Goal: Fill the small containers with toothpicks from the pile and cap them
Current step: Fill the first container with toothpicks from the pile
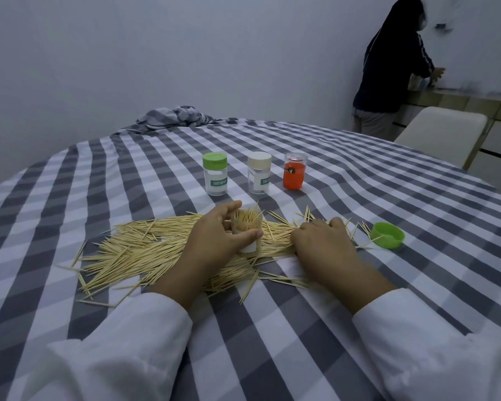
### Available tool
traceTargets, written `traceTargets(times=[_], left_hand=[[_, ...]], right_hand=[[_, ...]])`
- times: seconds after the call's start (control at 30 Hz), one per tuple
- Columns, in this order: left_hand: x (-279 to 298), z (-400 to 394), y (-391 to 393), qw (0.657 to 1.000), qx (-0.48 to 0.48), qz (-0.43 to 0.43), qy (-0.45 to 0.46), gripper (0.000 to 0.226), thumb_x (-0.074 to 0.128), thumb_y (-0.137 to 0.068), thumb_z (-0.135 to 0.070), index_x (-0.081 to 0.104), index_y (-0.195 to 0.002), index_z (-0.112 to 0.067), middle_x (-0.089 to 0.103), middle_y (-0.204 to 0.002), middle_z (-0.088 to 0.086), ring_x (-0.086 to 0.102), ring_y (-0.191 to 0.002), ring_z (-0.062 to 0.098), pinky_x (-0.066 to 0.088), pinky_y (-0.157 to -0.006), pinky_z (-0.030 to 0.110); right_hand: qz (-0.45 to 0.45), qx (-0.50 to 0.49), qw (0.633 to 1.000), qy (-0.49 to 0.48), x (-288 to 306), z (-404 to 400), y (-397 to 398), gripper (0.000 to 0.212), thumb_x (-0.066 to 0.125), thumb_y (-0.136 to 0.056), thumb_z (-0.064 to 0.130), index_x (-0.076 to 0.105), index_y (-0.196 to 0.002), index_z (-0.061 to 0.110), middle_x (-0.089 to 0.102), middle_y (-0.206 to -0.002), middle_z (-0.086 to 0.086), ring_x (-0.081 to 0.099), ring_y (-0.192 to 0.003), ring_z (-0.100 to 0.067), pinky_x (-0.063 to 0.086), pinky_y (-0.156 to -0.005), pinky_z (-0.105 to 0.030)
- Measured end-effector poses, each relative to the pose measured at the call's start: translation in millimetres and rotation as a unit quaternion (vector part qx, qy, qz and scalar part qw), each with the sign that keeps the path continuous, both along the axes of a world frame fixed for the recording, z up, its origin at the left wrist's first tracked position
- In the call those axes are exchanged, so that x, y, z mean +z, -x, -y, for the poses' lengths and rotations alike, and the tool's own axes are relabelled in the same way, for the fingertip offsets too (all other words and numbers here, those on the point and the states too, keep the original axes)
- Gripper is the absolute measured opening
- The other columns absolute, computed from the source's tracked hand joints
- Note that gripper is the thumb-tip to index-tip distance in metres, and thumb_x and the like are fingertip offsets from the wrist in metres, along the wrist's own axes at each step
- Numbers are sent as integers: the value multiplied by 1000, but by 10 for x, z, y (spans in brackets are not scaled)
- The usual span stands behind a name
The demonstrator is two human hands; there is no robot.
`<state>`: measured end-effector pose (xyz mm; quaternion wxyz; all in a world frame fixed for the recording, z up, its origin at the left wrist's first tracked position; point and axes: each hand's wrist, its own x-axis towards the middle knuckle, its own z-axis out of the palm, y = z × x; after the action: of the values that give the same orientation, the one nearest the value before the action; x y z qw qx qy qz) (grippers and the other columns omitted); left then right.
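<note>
A wide pile of toothpicks (145,250) lies on the checked tablecloth in front of me. My left hand (214,238) grips an uncapped clear container (248,224) that stands upright in the pile and is packed with toothpicks. My right hand (324,244) rests palm down on the right part of the pile, its fingers curled over toothpicks; whether it pinches any is hidden. A loose green cap (387,235) lies open side up to the right. Behind stand three capped containers: a green-capped one (215,173), a cream-capped one (259,172) and an orange one (295,170).
The grey-and-white checked cloth (359,183) covers a round table and is bunched at the far edge (174,117). A pale chair (443,131) stands at the far right. A person in dark clothes (394,68) stands at a counter by the wall.
</note>
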<state>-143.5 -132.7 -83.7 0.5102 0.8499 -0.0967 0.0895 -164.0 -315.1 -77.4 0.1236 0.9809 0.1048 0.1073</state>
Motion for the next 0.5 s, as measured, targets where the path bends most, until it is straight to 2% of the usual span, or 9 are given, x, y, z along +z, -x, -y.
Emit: traceTargets(times=[0.1,0.23,0.33,0.5], left_hand=[[11,1,4,1000,3,0,0,71,79,-74,-31,47,-137,-24,57,-131,-1,53,-105,7,44,-65,7],[11,14,16,1000,-3,0,-1,70,78,-75,-30,47,-138,-24,56,-132,0,51,-105,7,45,-64,8],[2,42,37,1000,-15,-1,3,69,79,-74,-29,48,-136,-25,59,-126,-1,55,-105,7,45,-63,6],[-11,100,84,999,-41,4,4,71,82,-72,-27,50,-135,-25,61,-114,-8,57,-97,0,45,-65,2]], right_hand=[[-15,-17,998,-58,68,70,-2,25,43,-91,9,54,-109,22,59,-107,-2,50,-107,-23,29,-95,-40],[-51,-36,973,-222,94,149,-22,18,32,-99,16,47,-99,26,57,-91,0,47,-96,-22,33,-91,-37],[-82,-22,907,-412,74,151,-45,20,33,-100,20,53,-99,19,64,-95,3,56,-93,-21,47,-83,-39],[-70,21,785,-615,122,45,-3,16,40,-100,16,55,-95,19,69,-91,0,64,-91,-17,49,-87,-39]])
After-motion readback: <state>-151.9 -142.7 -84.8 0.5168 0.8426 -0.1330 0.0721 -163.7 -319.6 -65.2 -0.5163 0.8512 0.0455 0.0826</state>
